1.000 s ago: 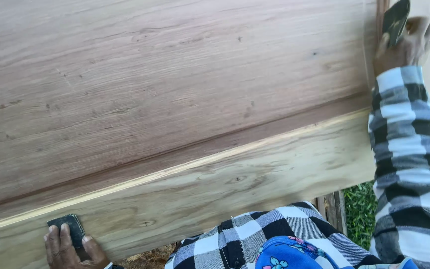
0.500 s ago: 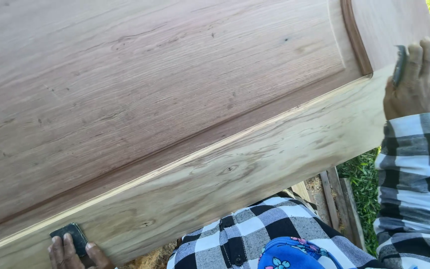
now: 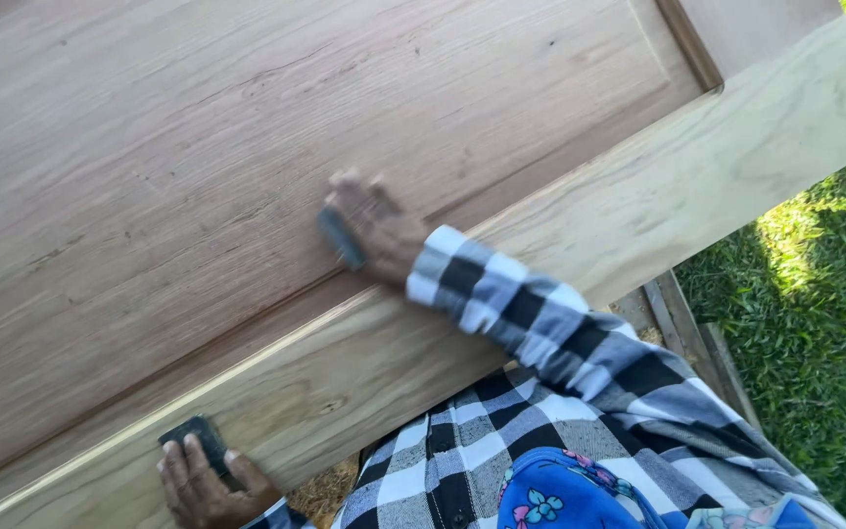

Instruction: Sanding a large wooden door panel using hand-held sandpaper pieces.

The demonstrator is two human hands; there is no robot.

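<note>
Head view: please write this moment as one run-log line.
left hand: pressing dark pad on door frame | right hand: gripping sanding block on panel

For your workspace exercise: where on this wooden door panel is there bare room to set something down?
The recessed wood panel is bare up and left of the right hand with its dark sanding block. The pale frame rail is bare toward the grass. The left hand crowds the lower-left edge.

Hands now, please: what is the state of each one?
Left hand: pressing a dark sanding pad flat on the wooden door.
Right hand: closed on another dark pad, blurred.
</note>
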